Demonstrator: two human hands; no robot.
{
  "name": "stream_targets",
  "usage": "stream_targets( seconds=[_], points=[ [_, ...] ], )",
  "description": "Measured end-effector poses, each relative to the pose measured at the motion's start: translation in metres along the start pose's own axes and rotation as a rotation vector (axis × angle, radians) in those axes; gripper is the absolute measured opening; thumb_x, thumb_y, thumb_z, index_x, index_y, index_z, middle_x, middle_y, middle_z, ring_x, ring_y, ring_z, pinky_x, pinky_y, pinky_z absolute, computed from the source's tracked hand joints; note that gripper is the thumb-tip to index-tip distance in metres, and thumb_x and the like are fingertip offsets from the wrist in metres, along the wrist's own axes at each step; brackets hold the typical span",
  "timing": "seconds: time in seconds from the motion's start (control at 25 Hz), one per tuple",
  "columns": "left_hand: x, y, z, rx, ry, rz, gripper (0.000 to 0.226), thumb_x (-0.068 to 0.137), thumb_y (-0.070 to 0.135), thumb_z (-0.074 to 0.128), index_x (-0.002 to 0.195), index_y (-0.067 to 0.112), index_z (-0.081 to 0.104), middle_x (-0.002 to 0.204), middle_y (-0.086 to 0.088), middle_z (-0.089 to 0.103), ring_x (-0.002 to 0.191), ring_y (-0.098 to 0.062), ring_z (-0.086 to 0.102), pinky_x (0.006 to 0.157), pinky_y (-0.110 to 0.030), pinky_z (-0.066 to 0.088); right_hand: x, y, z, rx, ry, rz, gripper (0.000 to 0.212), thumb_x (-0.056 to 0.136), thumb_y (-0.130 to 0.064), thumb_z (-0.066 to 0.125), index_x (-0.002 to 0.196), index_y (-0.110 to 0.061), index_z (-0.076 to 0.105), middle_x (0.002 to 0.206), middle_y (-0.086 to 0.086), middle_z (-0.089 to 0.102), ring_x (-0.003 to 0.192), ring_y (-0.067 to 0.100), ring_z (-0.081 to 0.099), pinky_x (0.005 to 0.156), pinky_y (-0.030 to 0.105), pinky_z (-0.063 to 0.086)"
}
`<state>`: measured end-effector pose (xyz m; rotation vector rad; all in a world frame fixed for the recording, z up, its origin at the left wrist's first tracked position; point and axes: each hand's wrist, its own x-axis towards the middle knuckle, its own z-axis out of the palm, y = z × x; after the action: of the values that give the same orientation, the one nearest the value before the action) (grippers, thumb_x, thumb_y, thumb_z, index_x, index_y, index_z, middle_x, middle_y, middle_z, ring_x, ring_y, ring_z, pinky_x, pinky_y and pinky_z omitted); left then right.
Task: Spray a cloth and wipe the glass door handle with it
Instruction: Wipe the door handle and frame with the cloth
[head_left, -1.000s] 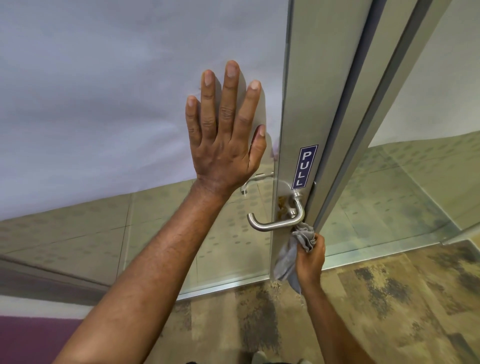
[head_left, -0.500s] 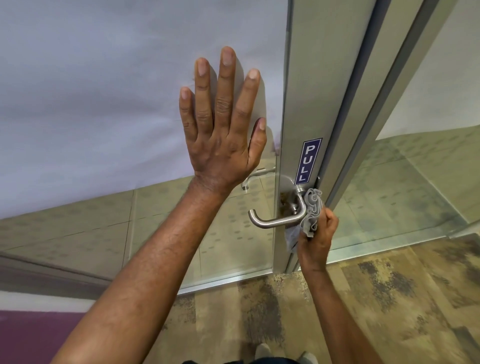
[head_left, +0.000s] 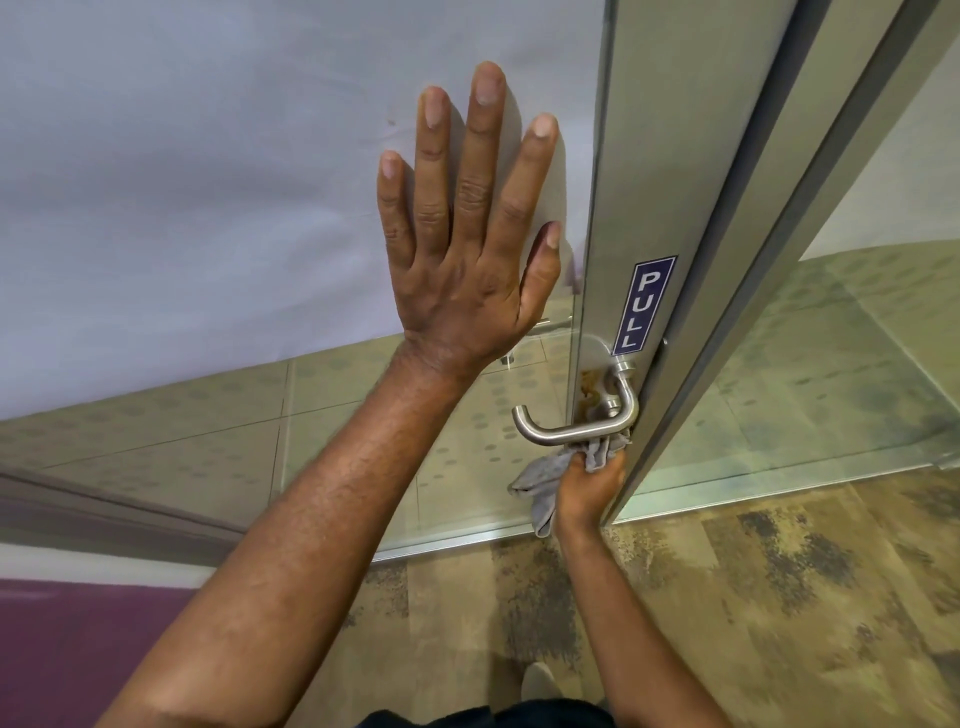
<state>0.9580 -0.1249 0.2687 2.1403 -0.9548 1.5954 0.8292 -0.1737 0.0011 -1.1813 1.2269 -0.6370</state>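
right hand (head_left: 589, 486) bunching grey cloth (head_left: 545, 480), dropped from beside the lever's bend to just beneath handle (head_left: 576, 423) | left hand (head_left: 467, 244) still flat, fingers spread, on glass above-left of handle | wiping underway, underside stroke

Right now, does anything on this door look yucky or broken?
Yes. There is a brownish, rusty-looking stain on the round plate behind the handle. The rest of the metal looks clean. The cloth touches the handle's underside, not the stain.
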Motion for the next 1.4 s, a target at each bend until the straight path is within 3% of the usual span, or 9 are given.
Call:
stream_targets(
  seconds=[0.36, 0.52, 0.6, 0.76, 0.88, 0.96, 1.2, 1.28, 1.4],
  points=[
    [-0.002, 0.002, 0.000, 0.002, -0.011, 0.010, 0.055, 0.106, 0.043, 0.038, 0.156, 0.022, 0.040, 0.159, -0.017, 0.030, 0.152, -0.037, 0.012, 0.132, -0.045, -0.002, -0.022, -0.012, 0.007, 0.047, -0.099, -0.047, 0.044, 0.099, -0.001, 0.058, 0.142, -0.004, 0.052, 0.138, 0.017, 0.058, 0.125, 0.029, 0.061, 0.110, 0.043, 0.049],
    [-0.002, 0.001, 0.001, 0.010, -0.009, 0.016, 0.054, 0.106, 0.043, 0.039, 0.156, 0.022, 0.040, 0.159, -0.016, 0.031, 0.152, -0.037, 0.012, 0.132, -0.045, -0.002, -0.040, -0.021, 0.006, 0.025, -0.112, -0.172, 0.058, 0.100, 0.001, 0.058, 0.154, -0.007, 0.041, 0.151, 0.007, 0.044, 0.128, 0.001, 0.045, 0.102, 0.000, 0.034],
    [-0.002, 0.001, 0.002, -0.001, -0.002, 0.011, 0.054, 0.106, 0.042, 0.039, 0.156, 0.022, 0.040, 0.158, -0.016, 0.031, 0.152, -0.037, 0.012, 0.132, -0.044, -0.003, -0.045, -0.022, 0.006, -0.009, -0.131, -0.227, 0.060, 0.098, 0.004, 0.059, 0.154, -0.001, 0.037, 0.153, 0.011, 0.039, 0.129, 0.000, 0.042, 0.098, -0.010, 0.027],
    [-0.002, 0.001, 0.001, 0.009, -0.008, 0.012, 0.054, 0.106, 0.043, 0.040, 0.156, 0.022, 0.040, 0.159, -0.016, 0.030, 0.152, -0.037, 0.011, 0.132, -0.045, -0.002, -0.049, -0.019, 0.004, -0.122, -0.191, -0.495, 0.066, 0.084, 0.020, 0.063, 0.144, -0.001, 0.044, 0.153, 0.019, 0.030, 0.130, 0.013, 0.048, 0.103, 0.001, 0.039],
    [-0.004, 0.002, 0.000, 0.000, -0.014, 0.008, 0.053, 0.106, 0.042, 0.039, 0.156, 0.022, 0.040, 0.159, -0.016, 0.030, 0.152, -0.037, 0.011, 0.132, -0.045, -0.002, -0.049, -0.014, 0.002, -0.303, -0.185, -0.626, 0.079, 0.079, 0.015, 0.073, 0.145, -0.014, 0.038, 0.154, 0.005, 0.022, 0.125, 0.039, 0.057, 0.094, 0.038, 0.061],
    [-0.003, 0.001, 0.000, 0.009, -0.015, 0.015, 0.053, 0.107, 0.042, 0.039, 0.156, 0.022, 0.041, 0.160, -0.016, 0.030, 0.153, -0.037, 0.012, 0.132, -0.045, -0.002, -0.042, -0.010, 0.004, -0.423, -0.122, -0.820, 0.082, 0.079, 0.008, 0.075, 0.148, -0.011, 0.036, 0.148, 0.011, 0.027, 0.119, 0.046, 0.057, 0.090, 0.049, 0.062],
    [-0.002, -0.001, 0.002, 0.009, -0.010, 0.016, 0.056, 0.105, 0.043, 0.041, 0.157, 0.023, 0.039, 0.163, -0.016, 0.023, 0.153, -0.036, 0.013, 0.132, -0.046, -0.003, -0.005, -0.004, 0.001, -0.592, -0.034, -1.184, 0.096, 0.083, -0.014, 0.081, 0.158, -0.012, 0.022, 0.154, 0.021, 0.031, 0.148, 0.041, 0.028, 0.129, 0.049, 0.020],
    [-0.001, -0.001, 0.003, 0.007, -0.007, 0.020, 0.056, 0.105, 0.043, 0.041, 0.158, 0.023, 0.038, 0.165, -0.013, 0.015, 0.154, -0.036, 0.013, 0.132, -0.045, -0.004, 0.008, -0.010, 0.001, -0.622, -0.045, -1.276, 0.093, 0.083, -0.021, 0.080, 0.156, -0.012, 0.023, 0.151, 0.023, 0.034, 0.149, 0.036, 0.020, 0.132, 0.042, 0.006],
    [-0.001, -0.001, 0.003, 0.016, -0.004, 0.019, 0.056, 0.105, 0.044, 0.039, 0.157, 0.023, 0.039, 0.164, -0.016, 0.020, 0.153, -0.037, 0.013, 0.132, -0.045, -0.004, 0.023, -0.018, 0.004, -0.665, -0.073, -1.349, 0.085, 0.084, -0.036, 0.073, 0.153, -0.015, 0.027, 0.156, 0.016, 0.024, 0.146, 0.033, 0.019, 0.131, 0.042, 0.002]
  ],
)
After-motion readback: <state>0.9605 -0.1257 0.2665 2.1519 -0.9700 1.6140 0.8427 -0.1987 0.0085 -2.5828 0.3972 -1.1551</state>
